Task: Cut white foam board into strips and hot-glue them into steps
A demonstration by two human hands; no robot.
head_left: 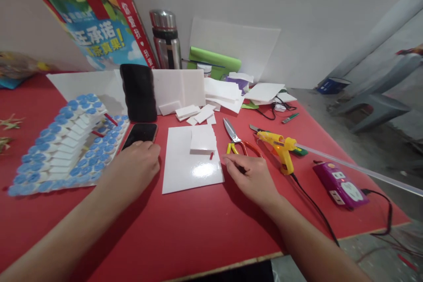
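Observation:
My left hand (137, 165) rests palm down, fingers curled, over the near end of a black phone (142, 132). My right hand (253, 178) is beside the right edge of a white foam board (178, 167), thumb and forefinger brought close together; anything between them is too small to make out. Scissors (233, 134) with red and yellow handles lie just beyond that hand. On the board stands a small stepped stack of white pieces (202, 141), with a short red stick (211, 156) upright at its near right corner.
A model with white steps and blue discs (69, 145) stands at left. A second dark phone (137, 92) leans upright behind. To the right lie a yellow glue gun (280, 147), a green-handled cutter (299, 151) and a purple power strip (340, 185). Loose white strips (194, 113) and a steel flask (165, 39) are at the back.

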